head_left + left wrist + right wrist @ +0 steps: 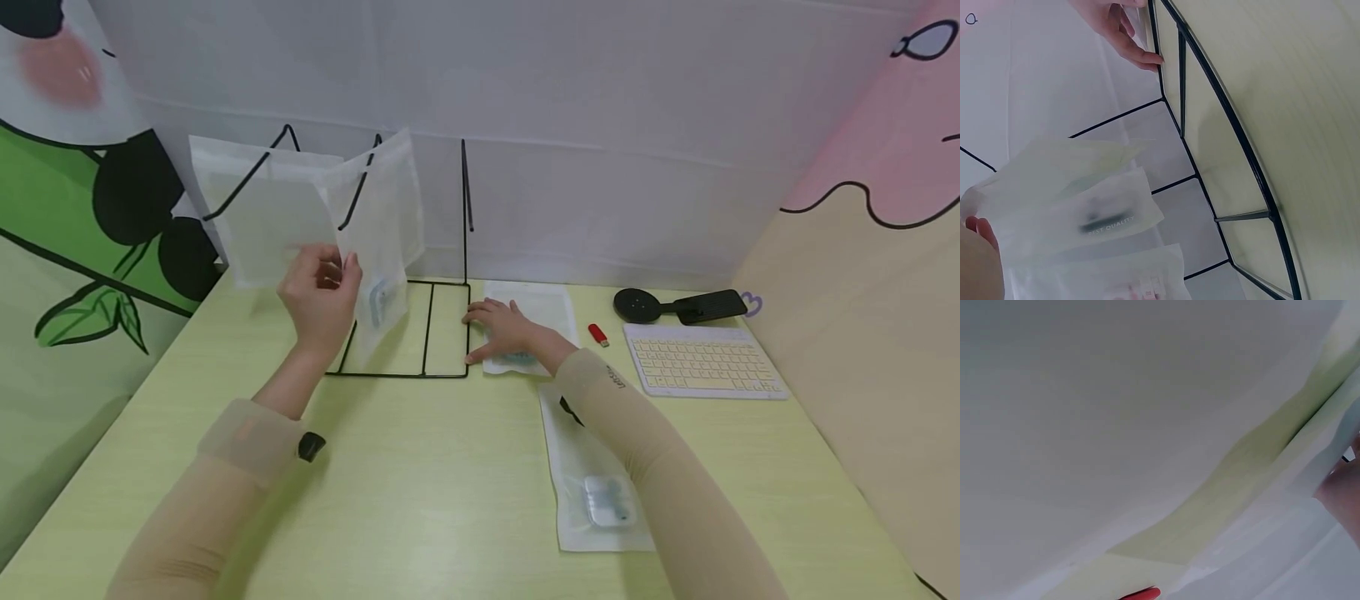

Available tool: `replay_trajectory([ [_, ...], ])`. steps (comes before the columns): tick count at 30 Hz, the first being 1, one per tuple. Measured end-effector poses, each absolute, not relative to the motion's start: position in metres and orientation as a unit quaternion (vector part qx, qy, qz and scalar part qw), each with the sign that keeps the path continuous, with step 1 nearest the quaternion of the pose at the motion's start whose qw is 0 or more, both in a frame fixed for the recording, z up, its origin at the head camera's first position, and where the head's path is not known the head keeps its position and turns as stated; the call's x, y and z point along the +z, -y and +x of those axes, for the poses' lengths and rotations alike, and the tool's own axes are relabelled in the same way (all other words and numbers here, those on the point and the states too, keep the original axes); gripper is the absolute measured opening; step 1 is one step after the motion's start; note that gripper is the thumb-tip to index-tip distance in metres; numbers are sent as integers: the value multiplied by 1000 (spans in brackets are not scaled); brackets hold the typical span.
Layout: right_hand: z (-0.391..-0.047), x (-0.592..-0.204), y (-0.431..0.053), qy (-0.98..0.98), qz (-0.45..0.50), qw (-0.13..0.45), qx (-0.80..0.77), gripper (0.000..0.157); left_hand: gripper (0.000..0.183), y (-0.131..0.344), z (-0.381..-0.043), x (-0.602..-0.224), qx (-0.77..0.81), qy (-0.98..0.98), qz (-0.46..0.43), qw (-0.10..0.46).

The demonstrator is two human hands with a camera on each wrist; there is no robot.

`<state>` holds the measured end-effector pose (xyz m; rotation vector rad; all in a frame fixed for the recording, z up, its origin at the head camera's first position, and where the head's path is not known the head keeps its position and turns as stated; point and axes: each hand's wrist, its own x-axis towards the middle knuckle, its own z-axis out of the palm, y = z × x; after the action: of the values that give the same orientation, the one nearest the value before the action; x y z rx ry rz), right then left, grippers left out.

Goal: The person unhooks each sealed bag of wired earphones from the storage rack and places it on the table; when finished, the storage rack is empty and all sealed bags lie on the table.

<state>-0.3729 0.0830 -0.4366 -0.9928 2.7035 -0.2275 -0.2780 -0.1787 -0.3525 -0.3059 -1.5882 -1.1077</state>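
Observation:
My left hand (318,283) pinches the left edge of a frosted zip bag (390,200) that hangs from a hook of a black wire rack (397,377). A small pale blue item shows through the bag's lower part. Other frosted bags hang to its left; in the left wrist view, one bag (1116,215) bears the print "BEST QUALITY". My right hand (506,329) lies low at the right side of the rack's base, fingers and thumb spread with their tips at the wire. Beneath that hand is another frosted bag (536,300), partly covered.
A long frosted bag (577,450) containing a clear-white case lies under my right forearm. Further right are a red USB stick (598,335), a white keyboard (705,362) and a black stand-like object (675,307). The rack's rightmost upright (464,217) rises behind my right hand.

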Motion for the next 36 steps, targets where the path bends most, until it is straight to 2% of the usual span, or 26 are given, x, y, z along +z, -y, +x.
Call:
replay_trajectory([
  [25, -372, -435, -84, -925, -346, 128, -87, 80, 13, 176, -246, -349, -459, 665, -155, 568],
  [36, -372, -437, -83, -928, -344, 121, -77, 80, 13, 179, -222, -343, -440, 673, -160, 572],
])
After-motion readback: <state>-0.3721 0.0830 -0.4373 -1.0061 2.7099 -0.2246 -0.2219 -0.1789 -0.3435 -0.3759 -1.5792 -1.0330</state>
